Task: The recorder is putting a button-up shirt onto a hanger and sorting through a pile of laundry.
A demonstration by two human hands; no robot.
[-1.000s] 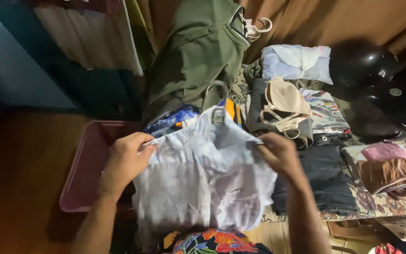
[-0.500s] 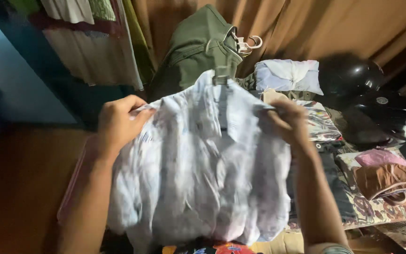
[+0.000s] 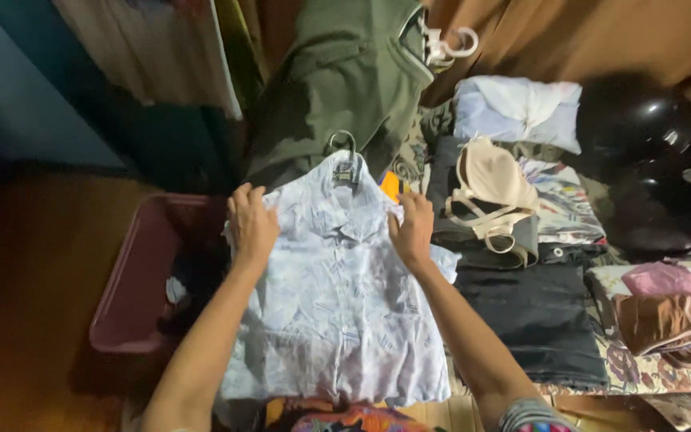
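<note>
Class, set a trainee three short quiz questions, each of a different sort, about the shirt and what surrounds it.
1. True or false: both hands rest flat on the pale patterned shirt.
2. The pink tub lies by which hand: A left hand, B right hand?
3. What sticks out at the shirt's collar?

Key: 1 true. 2 A. 3 a hanger hook.

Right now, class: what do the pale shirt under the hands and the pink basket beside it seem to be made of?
The pale shirt looks like thin woven cloth, perhaps cotton, matte: it creases finely under the left hand and right hand. The pink basket looks like moulded plastic, with a smooth rigid wall and a faint sheen.
</note>
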